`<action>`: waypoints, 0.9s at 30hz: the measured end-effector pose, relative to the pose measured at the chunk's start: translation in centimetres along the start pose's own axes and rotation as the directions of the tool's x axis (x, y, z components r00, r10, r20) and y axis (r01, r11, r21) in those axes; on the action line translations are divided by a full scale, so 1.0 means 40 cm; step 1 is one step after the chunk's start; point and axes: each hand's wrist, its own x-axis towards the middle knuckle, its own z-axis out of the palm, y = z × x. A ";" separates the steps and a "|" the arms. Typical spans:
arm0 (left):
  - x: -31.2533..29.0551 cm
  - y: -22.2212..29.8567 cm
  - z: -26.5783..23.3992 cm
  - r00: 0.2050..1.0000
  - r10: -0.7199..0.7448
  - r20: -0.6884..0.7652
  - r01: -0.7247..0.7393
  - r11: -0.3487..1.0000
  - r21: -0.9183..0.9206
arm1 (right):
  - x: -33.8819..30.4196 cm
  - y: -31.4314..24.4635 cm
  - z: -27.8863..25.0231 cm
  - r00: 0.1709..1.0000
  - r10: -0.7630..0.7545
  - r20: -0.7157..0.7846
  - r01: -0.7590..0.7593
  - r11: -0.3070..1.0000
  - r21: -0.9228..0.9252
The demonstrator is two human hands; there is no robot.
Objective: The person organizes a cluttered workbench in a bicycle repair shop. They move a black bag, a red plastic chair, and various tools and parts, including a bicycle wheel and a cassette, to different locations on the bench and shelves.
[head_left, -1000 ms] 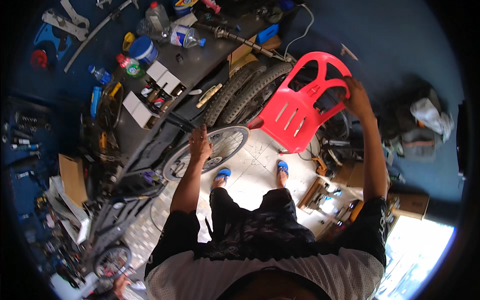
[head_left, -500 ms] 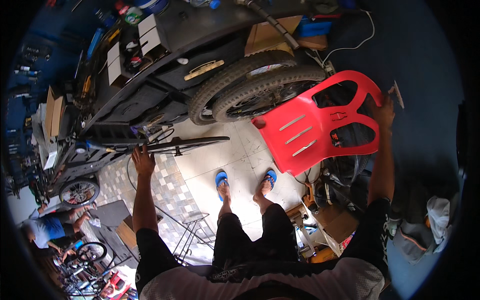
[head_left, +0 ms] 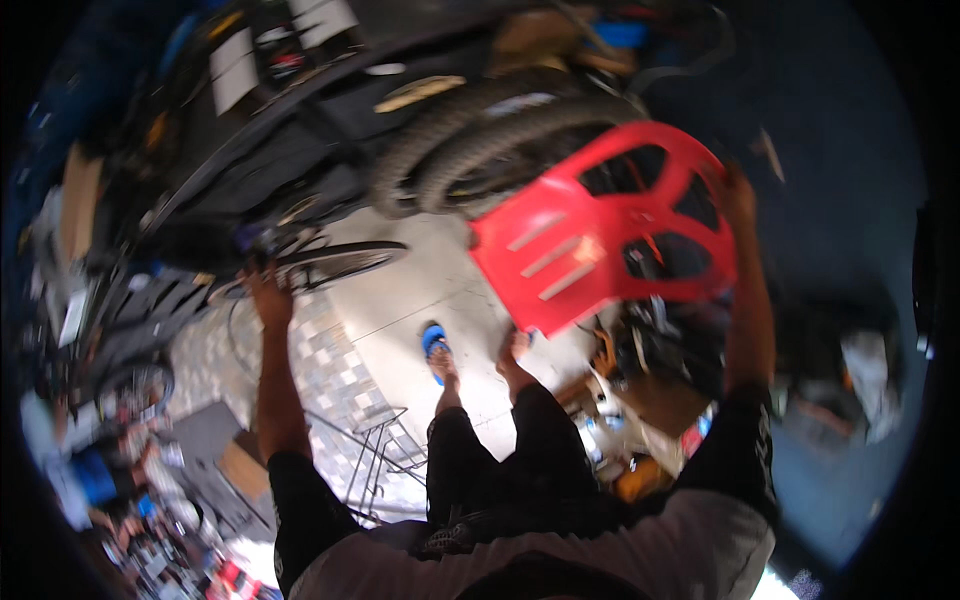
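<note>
My right hand [head_left: 738, 196] is closed on the outer edge of the backrest of a red plastic chair [head_left: 560, 235]. The chair has slots in its seat and openings in its back, and it covers part of my right foot. My left hand [head_left: 268, 292] is at the near end of a thin bicycle wheel [head_left: 385, 250], seen almost edge-on over the floor. Its fingers are blurred but seem to be curled over the tyre.
Two knobby bicycle tyres [head_left: 455, 150] lean against the dark workbench [head_left: 400, 50] ahead. A cardboard box [head_left: 665, 405] and other clutter lie right of my legs. A black metal rack [head_left: 370, 450] stands left of them. Another person [head_left: 90, 475] is at the far left.
The chair has moved left and now overlaps my right foot. The wheel and left hand have shifted left and slightly up. The whole view has moved and blurred.
</note>
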 end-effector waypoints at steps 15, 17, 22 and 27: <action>-0.053 0.781 -0.011 0.912 0.403 0.076 -0.288 0.761 -0.581 | -0.022 0.013 -0.018 0.976 -0.002 0.218 -0.043 0.978 0.202; -0.171 1.204 -0.198 0.779 0.555 0.292 0.018 0.447 -0.895 | -0.043 0.106 -0.051 0.950 -0.079 0.303 -0.119 0.805 0.581; -0.269 1.768 -0.434 0.755 0.568 0.327 0.279 0.173 -0.945 | -0.223 0.447 0.104 0.983 0.136 -0.120 0.030 0.531 0.847; -0.308 1.940 -0.407 0.827 0.477 0.297 0.332 0.012 -0.943 | -0.589 0.540 0.383 0.941 -0.003 0.339 0.009 1.000 -0.014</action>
